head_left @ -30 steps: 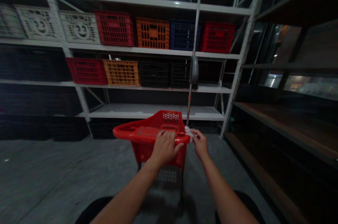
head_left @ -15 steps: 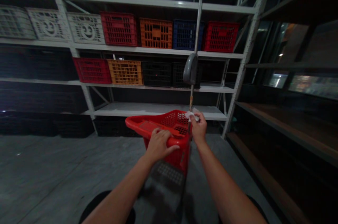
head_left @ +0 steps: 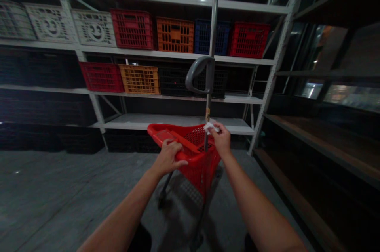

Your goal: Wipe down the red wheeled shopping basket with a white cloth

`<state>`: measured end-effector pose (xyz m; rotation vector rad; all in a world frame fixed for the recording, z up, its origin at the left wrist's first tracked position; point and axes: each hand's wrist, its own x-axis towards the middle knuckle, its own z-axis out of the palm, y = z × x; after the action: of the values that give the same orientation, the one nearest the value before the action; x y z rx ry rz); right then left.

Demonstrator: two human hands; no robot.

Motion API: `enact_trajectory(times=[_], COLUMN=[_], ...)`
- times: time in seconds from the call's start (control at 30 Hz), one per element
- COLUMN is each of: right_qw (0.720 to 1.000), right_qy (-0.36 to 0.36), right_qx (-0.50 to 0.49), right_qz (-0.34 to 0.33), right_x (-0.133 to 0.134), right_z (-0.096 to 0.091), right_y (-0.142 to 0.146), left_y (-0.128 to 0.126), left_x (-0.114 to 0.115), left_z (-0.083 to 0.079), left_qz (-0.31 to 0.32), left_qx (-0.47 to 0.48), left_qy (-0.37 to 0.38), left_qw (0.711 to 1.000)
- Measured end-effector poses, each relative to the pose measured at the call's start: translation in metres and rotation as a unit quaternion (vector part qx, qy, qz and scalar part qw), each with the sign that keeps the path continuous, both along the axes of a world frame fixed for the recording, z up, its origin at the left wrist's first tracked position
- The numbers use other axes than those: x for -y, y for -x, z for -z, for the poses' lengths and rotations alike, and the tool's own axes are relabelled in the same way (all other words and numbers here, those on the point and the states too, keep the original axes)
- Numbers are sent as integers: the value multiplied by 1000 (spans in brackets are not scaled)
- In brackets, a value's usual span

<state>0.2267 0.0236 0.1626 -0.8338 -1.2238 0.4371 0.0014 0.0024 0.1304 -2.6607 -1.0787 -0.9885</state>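
The left hand point(head_left: 168, 159) is partly closed, its fingers curled over the rim of a red plastic rolling basket point(head_left: 198, 176). The right hand point(head_left: 221, 140) is nearly closed, with thumb and fingers pinching a crumpled white cloth point(head_left: 211, 126), which sits right beside the basket's upright metal pole point(head_left: 208, 97). Whether the cloth touches the pole is hard to tell. The pole rises from the basket and ends in a curved grey handle point(head_left: 196, 65). A small orange-and-white label point(head_left: 207, 114) is wrapped around the pole just above the cloth, too small and blurred to read.

The basket stands tilted on a grey concrete floor point(head_left: 74, 180), with a white steel rack point(head_left: 279, 58) ahead of it. Straight ahead of the basket, the rack's upper shelf holds red, orange and blue crates, with white crates point(head_left: 93, 28) further left. The shelf below holds a red crate point(head_left: 101, 77), an orange crate point(head_left: 139, 79) and black crates point(head_left: 175, 81). To the basket's right runs dark shelving with wooden boards point(head_left: 311, 153).
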Motion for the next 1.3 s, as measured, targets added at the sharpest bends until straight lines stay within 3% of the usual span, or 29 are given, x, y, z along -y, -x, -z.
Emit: enact_trajectory(times=[0.07,0.13,0.3,0.37,0.43,0.57,0.67,0.77,0.9,1.03,1.1,1.2,1.3], right_qw=[1000,999,970,959,963,976,973,960,926,899,913,952,968], right_qy=[-19,-7,107,128,112,31,9,42,66,5,-3,-8,-55], right_qx=[-8,13,108,119,107,78,89,121,235,367,375,303,245], right_qz=[-16,-43,-192,-221,-222,-202,-210,-248,-286,-240,-162,-28,6], right_x=[-5,-6,1,1,-4,-16,-18,-14,-7,-4,-2,7,22], right_z=[-21,-19,42,49,37,-11,-20,4,46,56,51,46,50], right_y=[3,4,-2,-2,1,14,24,32,32,16,7,10,42], left_y=[4,8,25,31,33,16,-12,-31,-25,-6,0,5,8], left_x=[-3,-5,-9,-8,-2,25,43,45,32,20,16,12,9], left_z=[2,3,0,-3,-7,-15,-13,-7,-2,-1,-1,-1,0], left_qz=[1,-3,-7,-1,-2,-35,-94,-169,-215,-201,-199,-199,-199], left_qx=[4,4,-15,-45,-76,-75,-32,-27,-62,-81,-91,-97,-89], left_qy=[-2,-5,-12,-16,-28,-61,-74,-67,-72,-96,-108,-119,-129], left_qw=[1000,1000,1000,999,997,995,992,983,972,972,970,968,967])
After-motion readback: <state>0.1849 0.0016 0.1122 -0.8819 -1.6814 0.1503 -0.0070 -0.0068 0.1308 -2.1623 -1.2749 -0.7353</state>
